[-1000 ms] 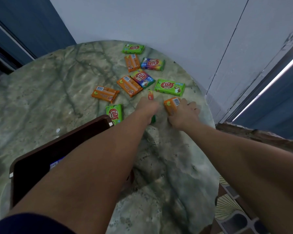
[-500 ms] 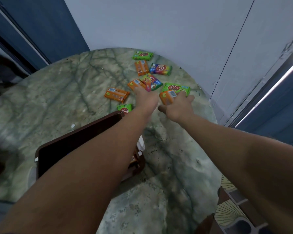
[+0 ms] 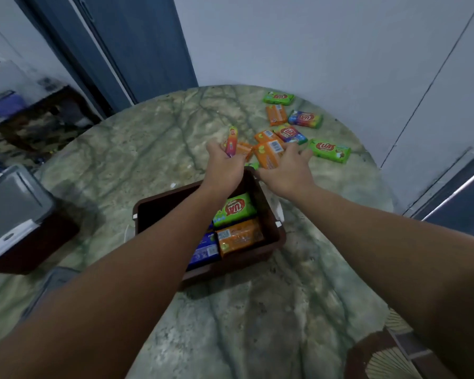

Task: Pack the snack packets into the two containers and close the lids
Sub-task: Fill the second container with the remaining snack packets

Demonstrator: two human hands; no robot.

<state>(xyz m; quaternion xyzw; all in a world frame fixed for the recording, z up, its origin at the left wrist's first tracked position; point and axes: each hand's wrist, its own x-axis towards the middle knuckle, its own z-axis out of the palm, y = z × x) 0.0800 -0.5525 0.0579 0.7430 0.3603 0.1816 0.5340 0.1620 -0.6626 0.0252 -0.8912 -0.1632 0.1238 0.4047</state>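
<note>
**Two packets in hand, and the box is under your wrists**

Nearest you, the open brown container (image 3: pixel 277 231) sits on the marble table (image 3: pixel 257 324), directly beneath your forearms. It already holds a green packet (image 3: pixel 234 209), an orange packet (image 3: pixel 240 237) and a blue packet (image 3: pixel 204 251) along its right side; the left half looks empty, though your left arm hides part of it. Bring the new packets down there, or they will likely pile on the ones already in and keep the lid from seating later.

Your left hand (image 3: pixel 225 168) is closed around a slim pink-and-orange packet (image 3: pixel 231 140) held nearly upright. It is gripped low, so it could tip out of your fingers as you swing back. Your right hand (image 3: pixel 285 173) is clamped on an orange packet with a barcode label (image 3: pixel 270 155), fingers spread over it. Both hands hover just past the container's far rim, so a wrist dropping early could knock that wall and shove the box.

To your left stands the second container (image 3: pixel 25 242), with a grey lid (image 3: pixel 14 203) lying on it; whether the lid is latched I cannot tell. Another grey piece (image 3: pixel 52 280) lies near your left forearm.

Beyond your hands, loose packets are scattered: a long green packet (image 3: pixel 329 150), a multicoloured packet (image 3: pixel 290 134), another multicoloured packet (image 3: pixel 304 119), a small orange packet (image 3: pixel 276 114) and a far green packet (image 3: pixel 278 98). Several touch or overlap, so a hasty grab may drag neighbours toward the table edge.
</note>
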